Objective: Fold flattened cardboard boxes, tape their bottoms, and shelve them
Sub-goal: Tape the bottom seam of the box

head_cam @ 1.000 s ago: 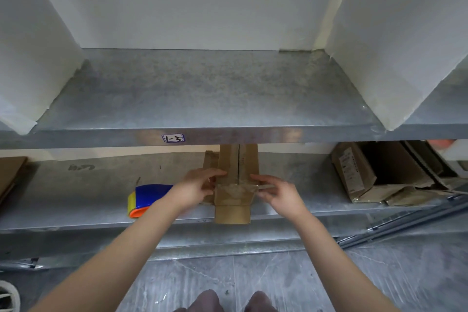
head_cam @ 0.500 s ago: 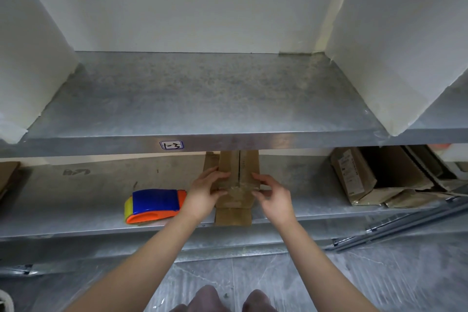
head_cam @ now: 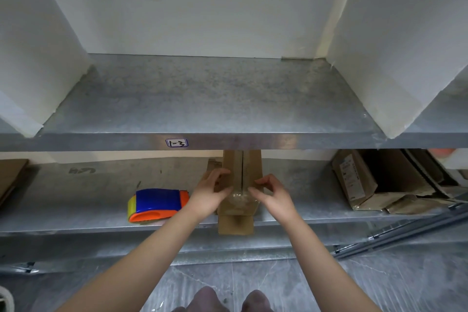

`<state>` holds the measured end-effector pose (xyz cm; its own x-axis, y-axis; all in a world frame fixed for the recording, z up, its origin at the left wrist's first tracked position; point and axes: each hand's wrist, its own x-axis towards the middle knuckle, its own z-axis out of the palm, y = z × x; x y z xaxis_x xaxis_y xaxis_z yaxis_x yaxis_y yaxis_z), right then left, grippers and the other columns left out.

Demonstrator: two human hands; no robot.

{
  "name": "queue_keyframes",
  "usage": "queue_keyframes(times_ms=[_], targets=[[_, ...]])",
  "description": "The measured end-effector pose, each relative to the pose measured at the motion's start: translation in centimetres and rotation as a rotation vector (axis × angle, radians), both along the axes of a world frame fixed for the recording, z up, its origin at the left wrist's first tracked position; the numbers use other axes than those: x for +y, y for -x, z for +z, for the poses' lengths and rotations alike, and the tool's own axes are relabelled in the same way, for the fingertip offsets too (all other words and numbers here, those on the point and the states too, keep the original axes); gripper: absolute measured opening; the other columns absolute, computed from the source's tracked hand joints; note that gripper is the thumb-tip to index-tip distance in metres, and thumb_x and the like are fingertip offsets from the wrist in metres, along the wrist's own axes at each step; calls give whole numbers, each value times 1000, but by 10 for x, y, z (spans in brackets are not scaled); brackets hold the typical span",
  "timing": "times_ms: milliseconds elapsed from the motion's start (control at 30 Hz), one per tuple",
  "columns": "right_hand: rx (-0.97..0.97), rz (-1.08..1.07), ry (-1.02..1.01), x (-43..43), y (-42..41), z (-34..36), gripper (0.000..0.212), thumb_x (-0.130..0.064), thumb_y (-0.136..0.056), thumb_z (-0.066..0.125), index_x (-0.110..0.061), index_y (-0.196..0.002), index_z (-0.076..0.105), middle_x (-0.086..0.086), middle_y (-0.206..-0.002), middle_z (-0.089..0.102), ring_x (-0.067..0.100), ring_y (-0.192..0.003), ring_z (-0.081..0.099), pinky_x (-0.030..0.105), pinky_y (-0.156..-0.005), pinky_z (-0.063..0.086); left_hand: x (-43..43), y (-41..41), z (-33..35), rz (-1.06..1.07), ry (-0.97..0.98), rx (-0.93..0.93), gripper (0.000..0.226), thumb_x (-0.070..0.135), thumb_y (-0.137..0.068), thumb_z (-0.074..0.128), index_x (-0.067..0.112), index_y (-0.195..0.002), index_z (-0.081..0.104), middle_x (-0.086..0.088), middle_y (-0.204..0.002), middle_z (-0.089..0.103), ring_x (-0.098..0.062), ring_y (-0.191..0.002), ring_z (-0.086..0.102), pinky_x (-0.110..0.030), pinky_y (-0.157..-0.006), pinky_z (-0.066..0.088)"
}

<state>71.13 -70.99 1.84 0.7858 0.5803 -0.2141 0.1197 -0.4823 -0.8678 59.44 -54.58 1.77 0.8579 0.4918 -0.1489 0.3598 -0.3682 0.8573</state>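
A narrow brown cardboard box (head_cam: 250, 167) lies on the lower metal shelf (head_cam: 76, 220), its near end sticking out over the shelf's front edge. Clear tape (head_cam: 239, 201) runs along its centre seam and shines at the near end. My left hand (head_cam: 211, 194) grips the box's left side, thumb on top. On the right edge of the top my right hand (head_cam: 272, 195) holds the box with bent fingers, its thumb by the seam. The box's far end is hidden under the upper shelf.
A blue, orange and yellow tape dispenser (head_cam: 157, 204) lies left of the box on the lower shelf. Opened cardboard boxes (head_cam: 379, 182) sit at the right. The upper shelf (head_cam: 202, 99), labelled 1-3, runs between two white dividers (head_cam: 395, 45).
Both hands have slid a little farther along the box's top, away from its near end. The tape dispenser has not moved.
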Motion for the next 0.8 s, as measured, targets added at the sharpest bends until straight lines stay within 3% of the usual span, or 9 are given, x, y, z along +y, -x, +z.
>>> queue_keyframes(times_ms=[67,133,200,300,400,500,567,700,800], targets=[[-16,-36,13,8,4,-4,33,-26,-79,76,-24,-103,54,-3,-109,60,16,-104,56,24,-79,43,-6,-6,2,11,-14,-7,42,18,-90,61,33,-129,50,5,-135,41,-18,-123,45,-16,-87,35],[19,-68,10,13,9,-6,50,-27,-74,76,-31,-114,45,1,-118,56,20,-108,56,32,-86,50,-11,-9,5,29,3,9,49,19,-90,62,33,-134,46,2,-142,38,-19,-126,44,-15,-87,37],[77,-90,-18,14,14,-7,69,-35,-67,78,-37,-122,36,2,-124,52,21,-111,57,41,-92,53,-16,-6,3,55,2,25,65,31,-86,68,34,-142,34,3,-146,35,-19,-129,43,-26,-97,42],[80,-99,-22,13,20,-9,86,-35,-69,81,-27,-138,31,-3,-132,45,18,-118,51,43,-99,50,-25,-2,1,101,-26,-1,94,34,-77,78,26,-148,17,2,-143,43,-18,-125,49,-33,-101,44],[72,-103,-3,13,21,-7,75,-35,-60,80,-24,-129,50,-5,-126,55,18,-119,53,40,-97,50,-26,1,-1,111,44,23,110,39,-68,81,25,-151,10,2,-142,42,-18,-124,50,-38,-103,44],[147,-133,-35,2,22,1,53,-31,-73,79,-18,-118,55,-3,-113,59,16,-105,57,27,-84,48,-23,13,-1,124,182,10,86,38,-75,79,29,-143,27,8,-132,48,-16,-122,51,-37,-104,44],[192,-164,-47,-6,25,6,40,-25,-81,76,-16,-112,51,-5,-106,58,14,-99,57,23,-74,45,-22,21,1,131,223,25,66,27,-80,77,30,-131,36,11,-121,53,-12,-114,54,-29,-96,48],[285,-138,-129,-17,35,7,65,0,-75,73,-25,-127,42,-2,-112,60,10,-99,61,29,-83,53,-29,30,7,181,332,-57,62,9,-75,80,28,-119,41,8,-116,56,-14,-115,56,-28,-91,51],[267,-73,-188,-25,39,15,69,2,-71,70,-25,-131,47,-7,-114,61,11,-108,59,38,-93,53,-39,38,26,178,386,-134,75,15,-82,76,37,-137,30,23,-117,49,8,-104,51,-9,-78,46]])
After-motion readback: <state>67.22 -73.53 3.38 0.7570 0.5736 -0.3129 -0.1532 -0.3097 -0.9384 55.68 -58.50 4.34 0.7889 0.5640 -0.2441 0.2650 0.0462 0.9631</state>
